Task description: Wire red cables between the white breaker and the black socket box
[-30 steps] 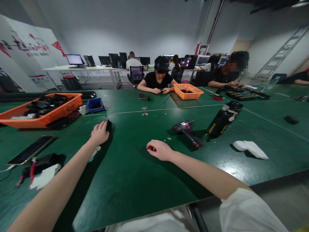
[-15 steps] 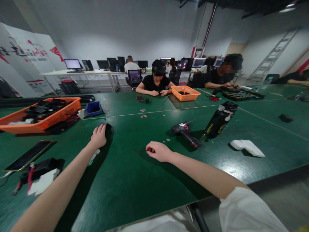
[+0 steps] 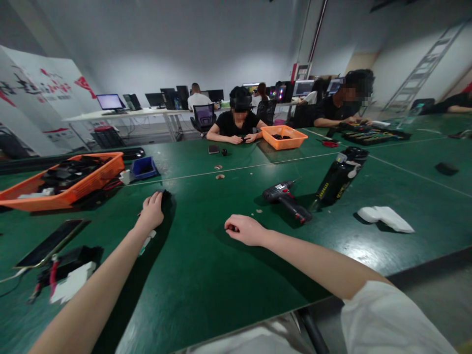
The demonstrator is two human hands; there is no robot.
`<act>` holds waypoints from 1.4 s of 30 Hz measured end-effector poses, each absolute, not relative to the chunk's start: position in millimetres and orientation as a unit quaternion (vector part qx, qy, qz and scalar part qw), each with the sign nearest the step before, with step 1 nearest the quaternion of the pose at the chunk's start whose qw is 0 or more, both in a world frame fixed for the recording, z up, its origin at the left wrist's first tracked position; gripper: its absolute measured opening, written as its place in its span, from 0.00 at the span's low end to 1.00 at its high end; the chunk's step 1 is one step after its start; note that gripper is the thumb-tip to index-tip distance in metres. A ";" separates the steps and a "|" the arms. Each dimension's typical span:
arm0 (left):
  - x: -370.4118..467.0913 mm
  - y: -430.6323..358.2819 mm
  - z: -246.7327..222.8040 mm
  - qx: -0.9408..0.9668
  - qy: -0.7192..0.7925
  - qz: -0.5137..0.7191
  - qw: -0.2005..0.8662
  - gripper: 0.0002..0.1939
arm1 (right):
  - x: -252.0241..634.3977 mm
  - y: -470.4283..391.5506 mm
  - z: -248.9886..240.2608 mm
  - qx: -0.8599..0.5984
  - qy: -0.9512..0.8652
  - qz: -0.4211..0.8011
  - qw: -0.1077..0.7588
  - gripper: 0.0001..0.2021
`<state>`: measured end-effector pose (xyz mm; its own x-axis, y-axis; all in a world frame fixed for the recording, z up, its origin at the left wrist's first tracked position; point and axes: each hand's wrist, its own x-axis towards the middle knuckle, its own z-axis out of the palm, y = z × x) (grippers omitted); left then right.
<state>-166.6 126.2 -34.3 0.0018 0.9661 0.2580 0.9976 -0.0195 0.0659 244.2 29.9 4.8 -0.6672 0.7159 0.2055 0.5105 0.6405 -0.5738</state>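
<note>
On the green table (image 3: 195, 275), my left hand (image 3: 152, 211) reaches out at the left with its fingers closed on a small black part (image 3: 166, 195). Most of that part is hidden behind the fingers. A small white and green piece (image 3: 146, 243) lies partly under my left wrist. My right hand (image 3: 245, 230) rests curled on the tabletop near the middle. Something dark shows inside its fingers, too small to name. To the right of that hand lies a black cordless drill (image 3: 285, 200) with its bit pointing away from me.
Orange baskets of black parts stand at the left (image 3: 92, 179) and far side (image 3: 283, 142). A blue bin (image 3: 143, 168), phone (image 3: 51, 243), red-handled tool (image 3: 53, 278), tilted black bottle (image 3: 337, 179) and white object (image 3: 385, 219) lie around. Co-workers (image 3: 239, 118) sit opposite.
The view has shifted slightly, so objects sit a little differently in the picture. Both hands keep nearly the same poses and places on the table.
</note>
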 end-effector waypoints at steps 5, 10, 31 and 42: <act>-164.6 124.6 -32.4 -0.709 -0.691 -0.122 0.074 0.50 | 244.5 30.4 4.1 -0.345 -0.882 0.239 0.212 0.05; -162.0 122.4 -27.6 -0.714 -0.687 -0.111 0.080 0.48 | 244.4 30.9 4.0 -0.345 -0.882 0.243 0.211 0.05; -149.5 112.5 -14.4 -0.689 -0.718 -0.047 0.084 0.43 | 243.0 32.3 1.6 -0.349 -0.882 0.227 0.220 0.04; -145.2 104.6 -9.9 -0.683 -0.716 -0.052 0.133 0.37 | 243.7 32.5 1.4 -0.344 -0.881 0.242 0.216 0.05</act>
